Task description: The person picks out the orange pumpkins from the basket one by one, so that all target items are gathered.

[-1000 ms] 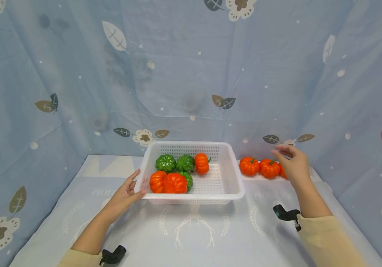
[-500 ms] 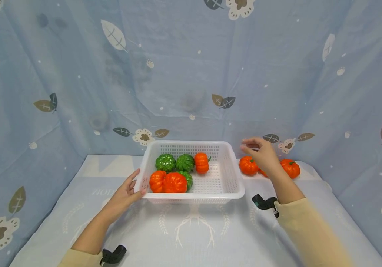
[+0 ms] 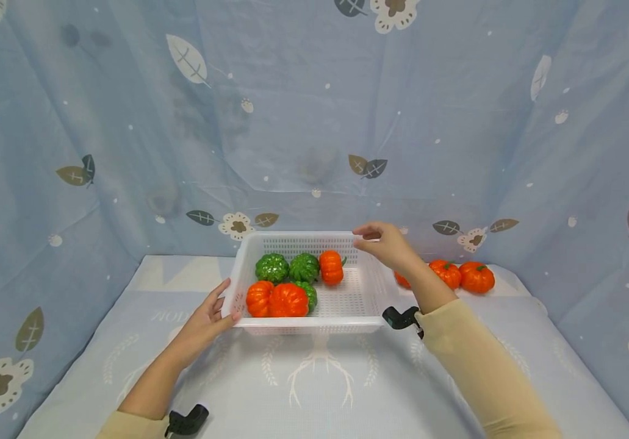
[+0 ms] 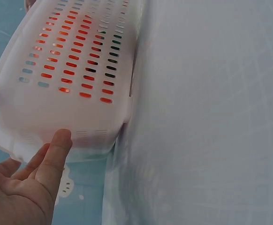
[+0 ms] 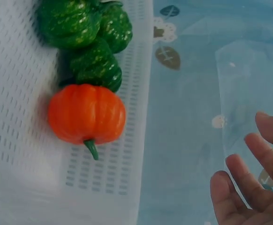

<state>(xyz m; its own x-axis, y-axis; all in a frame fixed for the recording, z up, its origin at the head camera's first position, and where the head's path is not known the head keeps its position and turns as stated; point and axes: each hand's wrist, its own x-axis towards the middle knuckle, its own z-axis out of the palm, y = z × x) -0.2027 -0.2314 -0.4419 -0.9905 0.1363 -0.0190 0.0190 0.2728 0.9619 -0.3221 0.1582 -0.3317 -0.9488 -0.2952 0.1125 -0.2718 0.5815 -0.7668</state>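
Note:
A white perforated plastic basket (image 3: 314, 323) stands on the table, holding three green pumpkins (image 3: 272, 268) and three small orange pumpkins (image 3: 331, 268). My left hand (image 3: 204, 329) touches the basket's left end; in the left wrist view, the hand (image 4: 28, 187) has fairly straight fingers against the outer wall. Over the basket's back right corner hovers my right hand (image 3: 388, 247), its fingers loosely bent. Nothing shows in the right hand (image 5: 254, 183) in the right wrist view, where an orange pumpkin (image 5: 86, 114) with a green stem lies in the basket.
Right of the basket, three more orange pumpkins (image 3: 477, 278) line the table's back edge; my right forearm partly covers the leftmost. A blue patterned cloth (image 3: 314, 122) hangs behind and along both sides. Pale cloth (image 3: 319, 390) covers the table.
My right hand has moved left from above the pumpkins on the right to the basket's back right corner. The left hand, basket and pumpkins have stayed where they were.

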